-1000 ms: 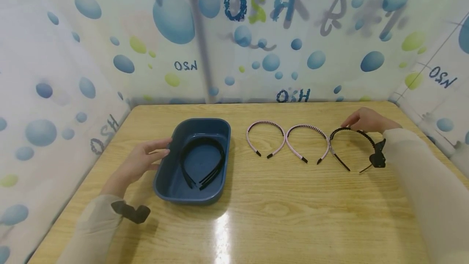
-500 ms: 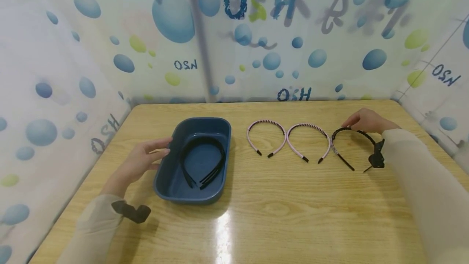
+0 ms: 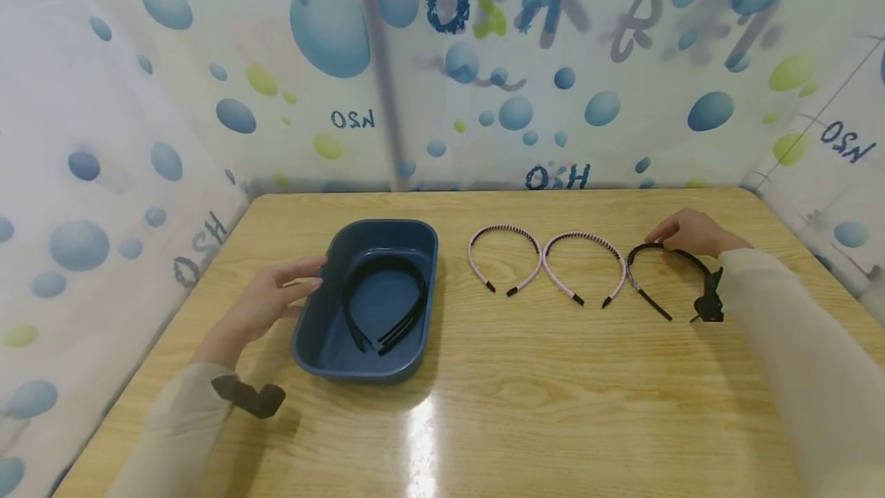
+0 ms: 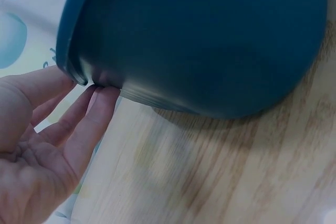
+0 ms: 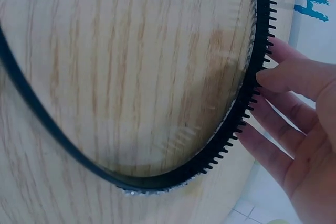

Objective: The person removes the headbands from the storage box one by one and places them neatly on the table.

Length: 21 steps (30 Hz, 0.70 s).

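In the head view, my right hand (image 3: 697, 233) pinches the top of a black headband (image 3: 650, 300) at the right of the table. The right wrist view shows the thumb and fingers on the toothed band (image 5: 257, 40), which has a glittery patch on its outside. My left hand (image 3: 266, 300) touches the outer left wall of a blue plastic basin (image 3: 297, 348). Its fingertips lie just below the rim (image 4: 68, 45), nearly straight. Inside the basin lie black headbands (image 3: 351, 283), overlapping, so their number is hard to tell. Two pink headbands (image 3: 472, 256) (image 3: 563, 290) lie side by side between basin and right hand.
Everything stands on a light wooden table (image 3: 525, 398). Patterned sheeting (image 3: 442, 114) with blue and green drops rises behind it and on both sides. Dark wrist cameras (image 3: 247, 396) sit on the sleeves; the right one overlaps the black headband's right end in the head view.
The black headband in my right hand has shifted slightly to the right, beside the second pink one. My left hand and the basin hold still. The head view has tilted a little.
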Each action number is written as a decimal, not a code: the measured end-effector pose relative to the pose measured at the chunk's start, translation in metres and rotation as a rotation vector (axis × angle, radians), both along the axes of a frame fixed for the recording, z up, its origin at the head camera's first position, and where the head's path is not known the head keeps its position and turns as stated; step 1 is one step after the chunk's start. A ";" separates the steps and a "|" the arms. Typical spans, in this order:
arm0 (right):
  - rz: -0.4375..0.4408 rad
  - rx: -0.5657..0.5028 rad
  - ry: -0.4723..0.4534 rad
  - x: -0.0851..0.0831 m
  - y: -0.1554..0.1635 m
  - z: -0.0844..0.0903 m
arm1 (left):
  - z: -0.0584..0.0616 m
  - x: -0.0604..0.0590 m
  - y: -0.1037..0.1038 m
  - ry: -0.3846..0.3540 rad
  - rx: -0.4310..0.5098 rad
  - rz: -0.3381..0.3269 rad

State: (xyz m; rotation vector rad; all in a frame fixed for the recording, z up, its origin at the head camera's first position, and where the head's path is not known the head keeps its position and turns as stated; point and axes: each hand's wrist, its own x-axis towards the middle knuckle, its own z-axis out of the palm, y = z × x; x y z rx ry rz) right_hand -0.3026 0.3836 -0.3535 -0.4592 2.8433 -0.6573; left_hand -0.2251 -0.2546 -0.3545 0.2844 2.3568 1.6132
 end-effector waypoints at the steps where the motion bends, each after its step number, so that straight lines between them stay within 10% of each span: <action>1: -0.001 0.000 0.000 0.000 0.000 0.000 | 0.000 0.000 0.000 0.000 0.001 0.000; 21: -0.017 -0.031 0.007 0.004 -0.005 0.011 | 0.000 0.000 -0.001 -0.009 -0.005 -0.008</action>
